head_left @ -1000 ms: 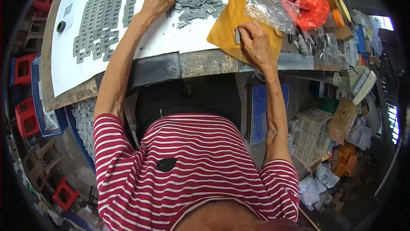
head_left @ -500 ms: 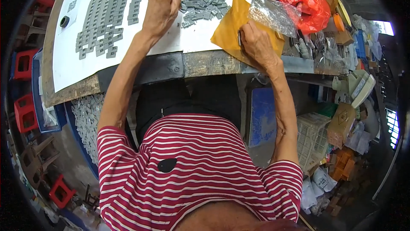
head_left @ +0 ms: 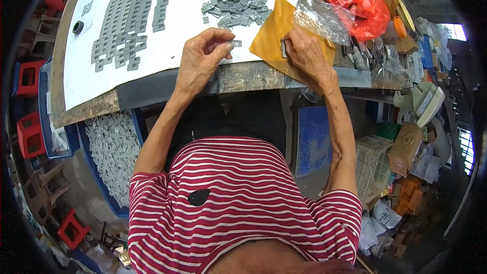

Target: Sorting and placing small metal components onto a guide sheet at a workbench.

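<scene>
While pinching a small pale piece (head_left: 237, 44) at the fingertips of the left grip (head_left: 199, 61), above the near edge of the table (head_left: 248, 78), also clasping a slim grey part (head_left: 283, 48) in the right grip (head_left: 307, 55), over tan paper (head_left: 265, 38). Just beyond, on white sheet (head_left: 185, 18): loose heap of grey pieces (head_left: 241, 5). Farther left: close-set grey rows (head_left: 127, 25), black ring (head_left: 77, 27). Rightward: crumpled clear plastic (head_left: 319, 18), red bag (head_left: 372, 19).

The white sheet (head_left: 185, 20) is bright, the curved rim black.
</scene>
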`<action>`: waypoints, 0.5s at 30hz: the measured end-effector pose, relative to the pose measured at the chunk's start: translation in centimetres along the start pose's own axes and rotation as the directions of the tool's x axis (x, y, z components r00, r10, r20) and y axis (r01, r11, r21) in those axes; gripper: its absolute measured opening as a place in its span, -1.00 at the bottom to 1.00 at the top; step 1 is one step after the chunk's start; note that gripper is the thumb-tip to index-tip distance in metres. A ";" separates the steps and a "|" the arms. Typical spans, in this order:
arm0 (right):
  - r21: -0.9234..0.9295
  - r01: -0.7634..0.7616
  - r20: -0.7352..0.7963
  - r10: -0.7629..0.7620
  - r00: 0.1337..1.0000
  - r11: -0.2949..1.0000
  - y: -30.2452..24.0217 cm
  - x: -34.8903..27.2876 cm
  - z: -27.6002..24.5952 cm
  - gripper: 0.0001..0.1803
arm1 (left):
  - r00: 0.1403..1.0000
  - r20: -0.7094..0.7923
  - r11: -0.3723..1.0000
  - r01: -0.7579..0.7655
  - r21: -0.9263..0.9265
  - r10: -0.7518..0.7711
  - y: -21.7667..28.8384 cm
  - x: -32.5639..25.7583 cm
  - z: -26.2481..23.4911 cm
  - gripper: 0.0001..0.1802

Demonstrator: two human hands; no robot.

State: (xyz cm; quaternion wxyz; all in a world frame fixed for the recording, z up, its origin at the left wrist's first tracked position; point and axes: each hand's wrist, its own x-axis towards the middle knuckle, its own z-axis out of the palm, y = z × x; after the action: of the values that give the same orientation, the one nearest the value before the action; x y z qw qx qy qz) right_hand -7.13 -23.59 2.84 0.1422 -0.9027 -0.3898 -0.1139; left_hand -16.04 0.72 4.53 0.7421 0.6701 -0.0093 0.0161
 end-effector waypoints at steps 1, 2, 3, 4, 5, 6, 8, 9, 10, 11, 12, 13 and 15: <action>0.001 0.001 0.000 -0.001 1.000 1.000 -0.1 0.0 0.0 -0.94 | 1.000 0.001 1.000 -0.006 0.022 0.006 -0.2 0.0 0.1 -0.81; 0.036 -0.003 -0.028 0.004 1.000 0.999 -0.2 -0.1 -0.1 -0.93 | 1.000 0.000 1.000 -0.006 0.022 0.006 -0.2 0.0 0.3 -0.81; 0.070 -0.009 -0.056 0.013 0.998 0.998 -0.2 -0.2 -0.1 -0.92 | 1.000 0.007 0.999 0.003 0.042 -0.003 -0.2 0.0 0.5 -0.81; 0.070 -0.011 -0.055 0.015 0.998 0.998 -0.1 -0.2 0.0 -0.92 | 1.000 0.014 0.998 0.011 0.063 -0.012 -0.2 0.0 0.7 -0.81; 0.099 -0.012 -0.055 0.018 0.998 0.995 0.0 -0.3 0.2 -0.92 | 1.000 0.016 0.998 0.013 0.062 -0.014 -0.2 0.0 0.7 -0.81; 0.129 -0.012 -0.056 0.020 0.998 0.992 0.1 -0.3 0.2 -0.91 | 0.999 0.020 0.997 0.036 0.062 -0.038 -0.2 0.1 0.8 -0.80; 0.145 -0.020 -0.052 0.028 0.998 0.989 0.1 -0.3 0.2 -0.91 | 0.998 0.025 0.996 0.062 0.061 -0.063 -0.2 0.2 1.0 -0.79; 0.161 -0.025 -0.049 0.034 0.998 0.987 0.1 -0.3 0.2 -0.92 | 0.997 0.030 0.995 0.070 0.069 -0.072 -0.3 0.2 1.1 -0.79; 0.161 -0.027 -0.047 0.035 0.998 0.987 0.2 -0.3 0.2 -0.92 | 0.996 0.035 0.994 0.077 0.077 -0.080 -0.4 0.2 1.2 -0.79; 0.164 -0.022 -0.043 0.029 0.999 0.986 0.3 -0.3 0.2 -0.91 | 0.996 0.035 0.994 0.079 0.076 -0.082 -0.6 0.3 1.4 -0.79; 0.168 -0.015 -0.039 0.022 0.999 0.986 0.4 -0.3 0.2 -0.91 | 0.999 0.033 0.996 0.034 0.085 -0.037 -0.8 0.3 1.6 -0.81; 0.170 -0.015 -0.037 0.021 0.999 0.985 0.3 -0.3 0.2 -0.91 | 1.000 0.030 0.995 -0.011 0.095 0.008 -1.0 0.3 1.7 -0.82; 0.171 -0.007 -0.027 0.012 1.000 0.985 0.3 -0.2 0.0 -0.92 | 0.999 0.035 0.994 -0.017 0.110 0.013 -1.0 0.2 1.8 -0.82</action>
State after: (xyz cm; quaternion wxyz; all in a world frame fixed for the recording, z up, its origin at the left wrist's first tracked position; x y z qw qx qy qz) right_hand -7.09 -23.89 2.70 0.2250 -0.8874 -0.3917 -0.0919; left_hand -15.76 -1.20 3.73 0.7035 0.7101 -0.0260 0.0107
